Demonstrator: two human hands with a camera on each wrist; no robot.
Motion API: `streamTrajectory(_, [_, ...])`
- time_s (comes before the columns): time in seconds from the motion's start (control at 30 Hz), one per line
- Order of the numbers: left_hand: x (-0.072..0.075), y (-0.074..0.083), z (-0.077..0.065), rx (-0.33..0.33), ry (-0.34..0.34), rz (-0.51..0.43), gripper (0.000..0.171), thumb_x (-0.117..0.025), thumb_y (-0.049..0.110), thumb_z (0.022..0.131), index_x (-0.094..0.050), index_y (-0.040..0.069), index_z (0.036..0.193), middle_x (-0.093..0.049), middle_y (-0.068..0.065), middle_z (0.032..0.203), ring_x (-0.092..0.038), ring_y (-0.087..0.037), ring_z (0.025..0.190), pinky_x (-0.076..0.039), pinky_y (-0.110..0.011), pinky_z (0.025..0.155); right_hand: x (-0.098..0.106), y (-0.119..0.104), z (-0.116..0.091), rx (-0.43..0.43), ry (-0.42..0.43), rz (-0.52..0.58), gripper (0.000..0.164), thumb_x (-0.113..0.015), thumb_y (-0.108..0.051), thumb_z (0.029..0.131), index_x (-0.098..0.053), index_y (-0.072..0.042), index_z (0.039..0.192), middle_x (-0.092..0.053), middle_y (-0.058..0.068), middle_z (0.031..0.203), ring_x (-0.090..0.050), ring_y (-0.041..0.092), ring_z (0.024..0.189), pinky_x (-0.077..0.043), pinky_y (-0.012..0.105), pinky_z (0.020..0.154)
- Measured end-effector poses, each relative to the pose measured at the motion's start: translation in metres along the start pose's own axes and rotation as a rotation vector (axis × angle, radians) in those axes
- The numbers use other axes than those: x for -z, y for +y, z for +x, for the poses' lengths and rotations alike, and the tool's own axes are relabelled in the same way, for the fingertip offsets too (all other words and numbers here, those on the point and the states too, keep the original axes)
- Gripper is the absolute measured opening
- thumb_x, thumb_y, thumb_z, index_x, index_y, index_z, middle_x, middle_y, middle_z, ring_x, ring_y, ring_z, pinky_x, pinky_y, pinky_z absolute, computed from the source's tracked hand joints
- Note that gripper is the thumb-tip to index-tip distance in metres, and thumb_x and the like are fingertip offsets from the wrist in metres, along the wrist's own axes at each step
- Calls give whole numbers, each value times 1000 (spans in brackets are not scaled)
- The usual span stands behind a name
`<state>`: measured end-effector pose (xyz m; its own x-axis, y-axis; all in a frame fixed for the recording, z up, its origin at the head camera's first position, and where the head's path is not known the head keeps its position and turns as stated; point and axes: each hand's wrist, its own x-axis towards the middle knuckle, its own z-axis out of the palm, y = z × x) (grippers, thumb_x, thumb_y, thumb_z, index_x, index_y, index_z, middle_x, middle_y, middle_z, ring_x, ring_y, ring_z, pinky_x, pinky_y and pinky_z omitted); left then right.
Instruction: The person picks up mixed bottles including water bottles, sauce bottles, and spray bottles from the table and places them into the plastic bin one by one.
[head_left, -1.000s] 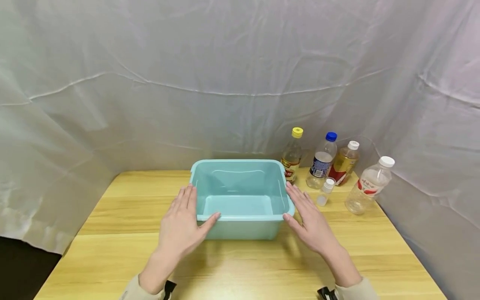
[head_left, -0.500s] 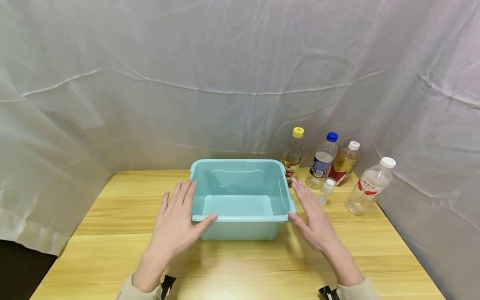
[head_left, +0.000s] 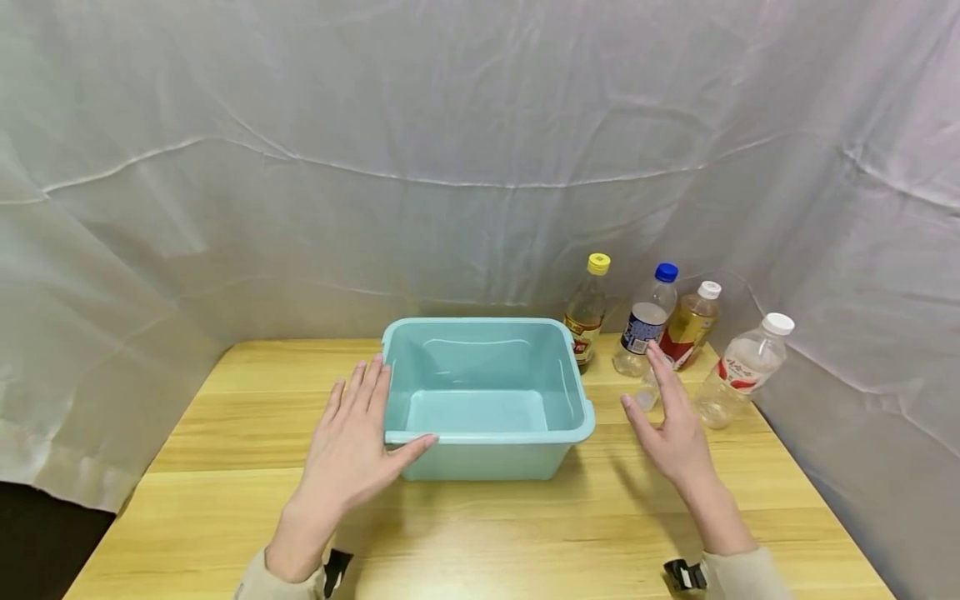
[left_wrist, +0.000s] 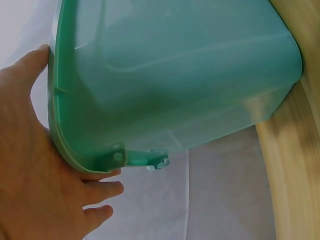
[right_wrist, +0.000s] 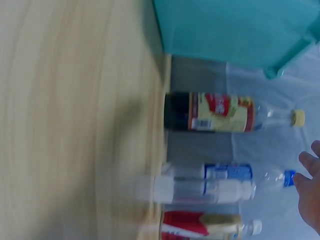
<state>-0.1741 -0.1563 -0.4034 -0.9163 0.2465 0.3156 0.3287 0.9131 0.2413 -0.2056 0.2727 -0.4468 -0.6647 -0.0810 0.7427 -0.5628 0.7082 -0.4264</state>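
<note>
A light teal plastic bin (head_left: 480, 462) stands upright on the wooden table, its inside bare. My left hand (head_left: 345, 458) rests at its front left corner with fingers spread and straight. In the left wrist view the thumb lies along the bin's rim (left_wrist: 56, 100) and the other fingers reach past the corner. My right hand (head_left: 678, 433) is off the bin, over the table to its right, holding nothing. Its fingers are extended with the thumb apart, and they partly hide a small clear bottle with a white cap (head_left: 647, 398). That small bottle (right_wrist: 230, 191) shows fully in the right wrist view.
Behind and right of the bin stand a yellow-capped bottle with dark liquid (head_left: 585, 329), a blue-capped clear bottle (head_left: 645, 325) and a red-and-gold bottle (head_left: 686, 329). Farther right is a clear bottle with a red-and-white label (head_left: 742, 371). A grey curtain (head_left: 450, 233) hangs behind the table.
My right hand has left the bin's right rim and moved right, in front of the small bottle. The left hand slid slightly outward but stays at the bin's corner.
</note>
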Motion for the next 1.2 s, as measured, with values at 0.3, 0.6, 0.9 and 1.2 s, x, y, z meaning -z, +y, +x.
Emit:
streamTrajectory(0.3, [-1,1,2,28,-28,-18,116,-50,84,89,-23,-1,164,-17,-16,173,-16,-39,159,-10,-54,130,12,35,-3,-140,-8,-57,75,-72,-9,94,-39,-11,161,-38,12,166,-38,42,149,-28,41,127])
streamTrajectory(0.6, [-1,1,3,34,-34,-21,117,-48,85,89,-23,-1,164,-20,-18,172,-16,-39,159,-10,-55,130,16,55,-3,-201,-64,-111,72,-72,-17,97,-39,-6,160,-38,19,164,-40,50,144,-32,63,119])
streamTrajectory(0.9, [-1,-1,2,37,-43,-23,118,-46,87,89,-24,-1,164,-19,-16,172,-15,-38,159,-10,-54,130,16,68,0,-310,-158,-107,75,-69,-25,101,-32,-5,163,-34,28,163,-37,56,142,-32,73,113])
streamTrajectory(1.2, [-2,-1,1,31,-29,-18,117,-48,86,89,-25,-2,163,-21,-17,171,-16,-38,159,-11,-53,130,10,82,4,-353,-167,-17,71,-70,-16,100,-34,5,158,-44,36,152,-50,55,133,-46,67,105])
